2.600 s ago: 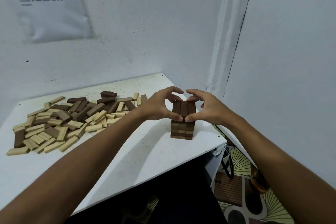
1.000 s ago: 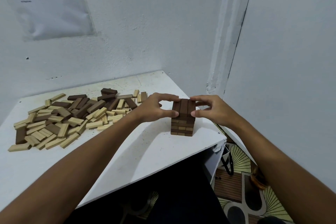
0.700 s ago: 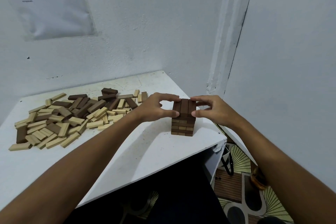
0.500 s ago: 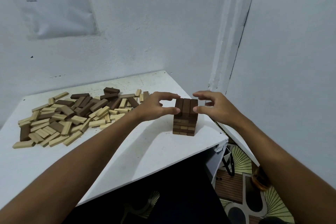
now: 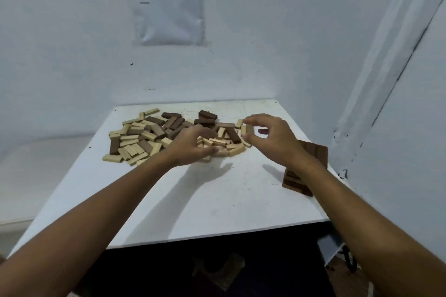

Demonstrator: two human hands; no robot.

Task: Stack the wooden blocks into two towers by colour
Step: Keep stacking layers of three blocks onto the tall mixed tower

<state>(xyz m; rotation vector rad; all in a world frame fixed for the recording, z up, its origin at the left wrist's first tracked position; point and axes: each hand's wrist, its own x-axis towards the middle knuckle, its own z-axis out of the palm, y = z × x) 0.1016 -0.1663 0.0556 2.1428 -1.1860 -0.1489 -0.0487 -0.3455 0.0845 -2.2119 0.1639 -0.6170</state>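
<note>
Head view has us over the loose blocks [image 5: 169, 134] heaped toward the tabletop's far edge, left hand [image 5: 193, 146] spread open, right hand [image 5: 272, 140] with a narrow, empty-looking grip. These look light, stiff and smooth, so we'd pinch one by its long sides. Both hands have left the dark tower [image 5: 311, 159] near the right edge.

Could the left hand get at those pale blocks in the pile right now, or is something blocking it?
Probably yes. The left hand hangs open right over the near edge of the loose pile, with pale blocks just past its fingertips. Nothing lies between; the right hand and the dark tower are off to the side.
</note>
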